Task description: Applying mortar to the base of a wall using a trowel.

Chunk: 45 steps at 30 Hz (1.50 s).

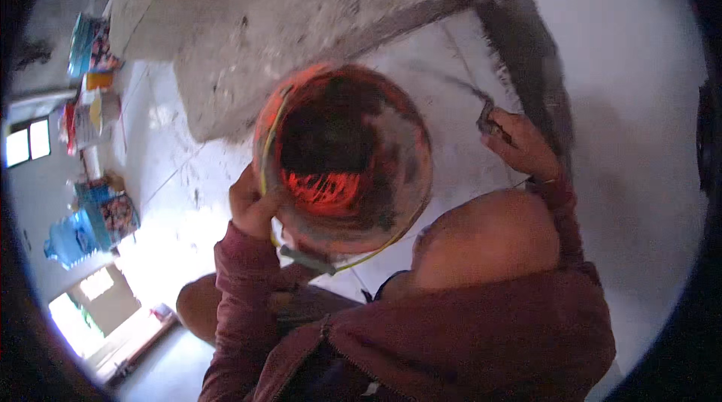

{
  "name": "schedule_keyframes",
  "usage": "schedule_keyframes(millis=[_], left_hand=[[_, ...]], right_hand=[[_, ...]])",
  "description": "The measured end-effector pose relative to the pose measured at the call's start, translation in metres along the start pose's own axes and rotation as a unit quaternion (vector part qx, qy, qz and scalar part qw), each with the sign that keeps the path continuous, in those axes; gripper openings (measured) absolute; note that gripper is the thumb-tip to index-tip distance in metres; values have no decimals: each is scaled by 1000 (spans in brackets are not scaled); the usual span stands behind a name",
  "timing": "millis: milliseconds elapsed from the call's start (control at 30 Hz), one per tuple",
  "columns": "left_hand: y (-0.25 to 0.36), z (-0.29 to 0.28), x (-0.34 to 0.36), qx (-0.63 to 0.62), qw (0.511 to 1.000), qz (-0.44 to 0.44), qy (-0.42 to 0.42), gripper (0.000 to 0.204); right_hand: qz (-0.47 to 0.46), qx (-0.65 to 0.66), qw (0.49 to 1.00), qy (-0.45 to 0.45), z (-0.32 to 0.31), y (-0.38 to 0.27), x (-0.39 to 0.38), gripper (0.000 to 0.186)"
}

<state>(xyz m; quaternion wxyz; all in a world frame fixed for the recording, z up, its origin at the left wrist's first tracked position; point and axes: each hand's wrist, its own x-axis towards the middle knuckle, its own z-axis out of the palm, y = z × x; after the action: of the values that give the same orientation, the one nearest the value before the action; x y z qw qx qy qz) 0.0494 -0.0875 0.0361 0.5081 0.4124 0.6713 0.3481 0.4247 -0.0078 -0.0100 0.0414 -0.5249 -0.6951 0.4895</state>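
An orange-red bucket (412, 203), its inside smeared with grey cement, is tilted so that its mouth faces me. My left hand (252, 203) grips its rim on the left side. A yellow wire handle with a grey grip (307, 260) hangs along the near rim. Right of the bucket, my right hand (524, 148) is closed around the handle of a trowel (487, 115). Its thin blade points away to the left and is blurred, so I cannot tell whether cement is on it. The bottom of the bucket lies in dark shadow.
A rough grey cement surface (301, 18) fills the far side. A dark cement band (523, 41) runs beside the pale wall (632, 139) at right. Cartons (116, 214) and a blue water jug (69, 240) stand at far left. Light tiled floor (169, 169) lies between. My bare knee (489, 240) is close.
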Motion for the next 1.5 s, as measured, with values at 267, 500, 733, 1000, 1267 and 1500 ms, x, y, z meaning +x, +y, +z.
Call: schedule_keyframes(millis=[267,500,733,1000,1267,1500], left_hand=[[10,24,3,20,1000,11,-15,40],[8,27,-1,30,998,44,-27,36],[15,33,1,26,999,37,-25,35],[5,14,16,-7,1000,-5,-25,39],[8,15,14,2,999,29,-24,43],[-3,11,9,-13,999,30,-19,41]], right_hand=[[-147,-186,957,-165,81,-28,63,29],[-134,-198,961,-142,100,-33,79,33],[-74,-200,972,-97,96,-34,70,28],[-203,-146,928,276,100,27,35,22],[49,-108,928,354,80,90,48,25],[75,-91,934,337,59,172,115,30]])
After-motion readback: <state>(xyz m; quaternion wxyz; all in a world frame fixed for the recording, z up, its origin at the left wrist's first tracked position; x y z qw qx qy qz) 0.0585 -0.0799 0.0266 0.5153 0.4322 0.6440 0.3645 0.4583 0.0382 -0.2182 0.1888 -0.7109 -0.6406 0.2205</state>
